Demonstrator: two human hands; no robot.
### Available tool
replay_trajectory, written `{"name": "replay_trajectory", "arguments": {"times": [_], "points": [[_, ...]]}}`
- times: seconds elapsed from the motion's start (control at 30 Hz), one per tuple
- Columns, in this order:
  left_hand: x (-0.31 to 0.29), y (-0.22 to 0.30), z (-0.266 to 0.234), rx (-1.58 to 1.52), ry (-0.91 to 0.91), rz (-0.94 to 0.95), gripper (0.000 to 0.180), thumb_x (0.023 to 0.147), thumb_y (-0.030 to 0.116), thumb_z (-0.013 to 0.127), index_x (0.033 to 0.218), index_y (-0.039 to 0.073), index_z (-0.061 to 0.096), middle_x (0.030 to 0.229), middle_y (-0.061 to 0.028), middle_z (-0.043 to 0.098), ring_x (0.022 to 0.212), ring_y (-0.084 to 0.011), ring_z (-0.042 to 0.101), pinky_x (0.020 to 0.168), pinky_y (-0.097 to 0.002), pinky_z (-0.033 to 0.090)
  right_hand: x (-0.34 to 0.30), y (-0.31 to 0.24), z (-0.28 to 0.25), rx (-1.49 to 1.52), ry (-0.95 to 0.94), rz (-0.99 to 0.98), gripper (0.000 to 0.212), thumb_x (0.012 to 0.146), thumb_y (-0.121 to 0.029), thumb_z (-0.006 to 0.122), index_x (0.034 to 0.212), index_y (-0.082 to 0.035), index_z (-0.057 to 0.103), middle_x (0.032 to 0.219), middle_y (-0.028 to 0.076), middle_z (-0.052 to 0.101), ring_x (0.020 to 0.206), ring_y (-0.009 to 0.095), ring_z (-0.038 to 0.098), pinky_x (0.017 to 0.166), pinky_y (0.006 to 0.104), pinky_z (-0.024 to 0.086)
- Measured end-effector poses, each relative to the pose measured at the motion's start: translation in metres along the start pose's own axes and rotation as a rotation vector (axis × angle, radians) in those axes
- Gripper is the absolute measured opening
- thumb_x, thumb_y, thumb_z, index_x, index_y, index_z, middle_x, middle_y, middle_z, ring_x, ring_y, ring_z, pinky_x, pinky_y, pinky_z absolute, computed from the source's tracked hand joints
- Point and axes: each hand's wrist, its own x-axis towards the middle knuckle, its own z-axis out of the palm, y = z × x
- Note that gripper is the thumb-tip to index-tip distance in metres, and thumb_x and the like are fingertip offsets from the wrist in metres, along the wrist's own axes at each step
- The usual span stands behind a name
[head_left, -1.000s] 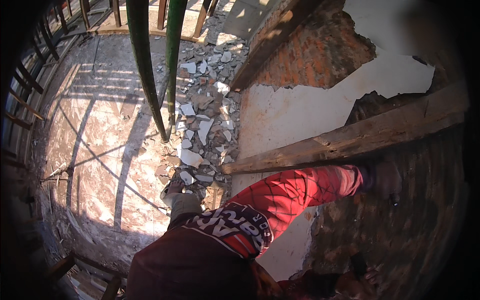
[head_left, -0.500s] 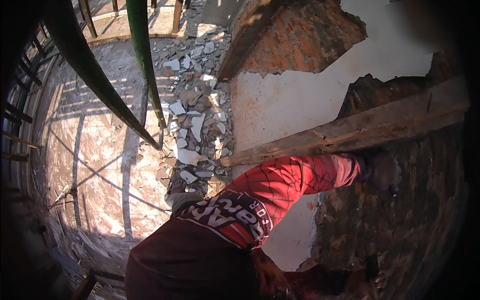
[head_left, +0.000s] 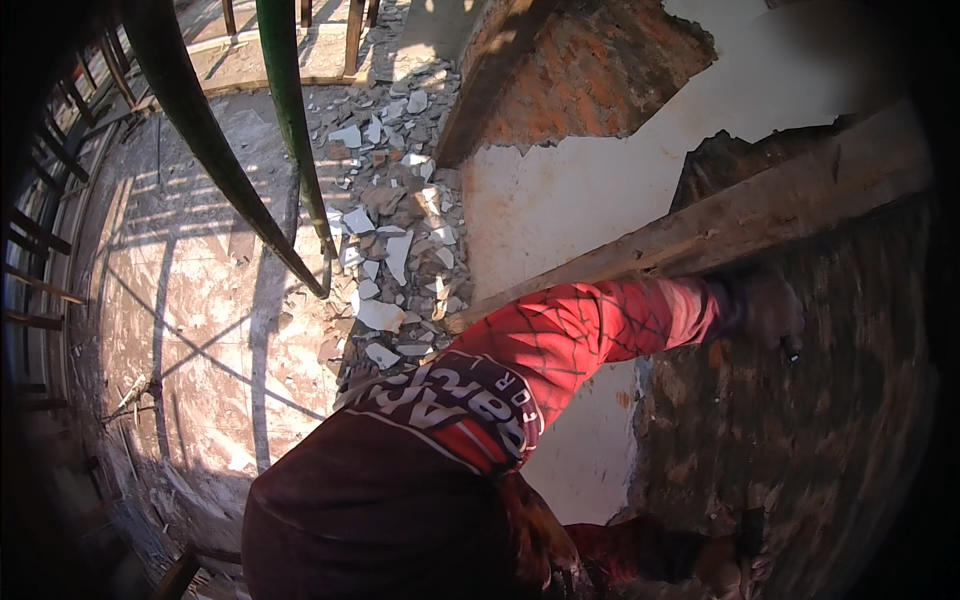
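Below this brown wooden beam (head_left: 790, 195), the left hand (head_left: 772, 308) clenches a pale-tipped tool (head_left: 794, 357), the right hand (head_left: 718, 568) a dark-headed hammer (head_left: 751, 530); dark brickwork (head_left: 720, 430) is bared, white plaster (head_left: 590, 220) remains.

Long-sleeved jersey (head_left: 400, 500), lower centre, dark maroon; upper sleeve (head_left: 575, 320) red, crisscrossed by dark lines; shoulder band (head_left: 445, 415) dark, white-lettered, pale-edged; cuff (head_left: 728, 305) dark, right of frame; lower-right sleeve (head_left: 610, 552) red, shadowed.

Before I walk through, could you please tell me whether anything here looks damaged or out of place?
Yes: the white plaster on the wall is damaged, with ragged edges and reddish brick exposed beside it. Broken fragments lie strewn over the floor along the wall's foot, which looks untidy.
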Motion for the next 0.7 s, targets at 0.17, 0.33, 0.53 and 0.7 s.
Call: {"name": "replay_trajectory", "arguments": {"times": [0.17, 0.33, 0.53, 0.7], "points": [[-0.008, 0.007, 0.002, 0.085, -0.075, -0.07, 0.029, 0.067, 0.024, 0.064, 0.095, 0.019, 0.069, 0.092, -0.0054, 0.066, 0.087, -0.0285, 0.064, 0.075, -0.043, 0.052, -0.078, 0.033, 0.003, -0.408, -0.069, 0.687, 0.047, 0.091, -0.054, 0.051, 0.089, -0.007, 0.045, 0.06, 0.001, 0.039, 0.048, 0.013, 0.039, 0.047, 0.029, 0.039], [-0.007, 0.002, -0.013, 0.062, -0.019, -0.054, 0.027, 0.066, 0.024, 0.064, 0.092, 0.018, 0.068, 0.091, -0.0068, 0.066, 0.087, -0.0289, 0.064, 0.074, -0.0432, 0.051, -0.014, -0.015, -0.011, -0.496, -0.062, 0.431, 0.046, 0.094, -0.055, 0.045, 0.091, -0.009, 0.043, 0.062, 0.001, 0.036, 0.048, 0.012, 0.035, 0.045, 0.0267, 0.035], [-0.001, 0.012, -0.003, 0.083, -0.006, -0.033, 0.023, 0.066, 0.023, 0.063, 0.087, 0.014, 0.067, 0.09, -0.009, 0.066, 0.086, -0.03, 0.064, 0.073, -0.0433, 0.051, -0.055, 0.047, 0.014, -0.214, -0.009, 0.232, 0.043, 0.095, -0.046, 0.049, 0.079, -0.007, 0.042, 0.069, 0.002, 0.041, 0.057, 0.015, 0.043, 0.049, 0.0286, 0.038], [-0.009, 0.005, -0.014, 0.126, -0.034, -0.064, 0.022, 0.065, 0.023, 0.064, 0.083, 0.012, 0.065, 0.088, -0.009, 0.065, 0.085, -0.0301, 0.064, 0.073, -0.0432, 0.051, -0.08, 0.031, -0.007, -0.532, -0.138, 0.923, 0.04, 0.093, -0.048, 0.052, 0.088, -0.01, 0.044, 0.062, 0.0, 0.038, 0.049, 0.013, 0.038, 0.046, 0.0294, 0.036]]}}
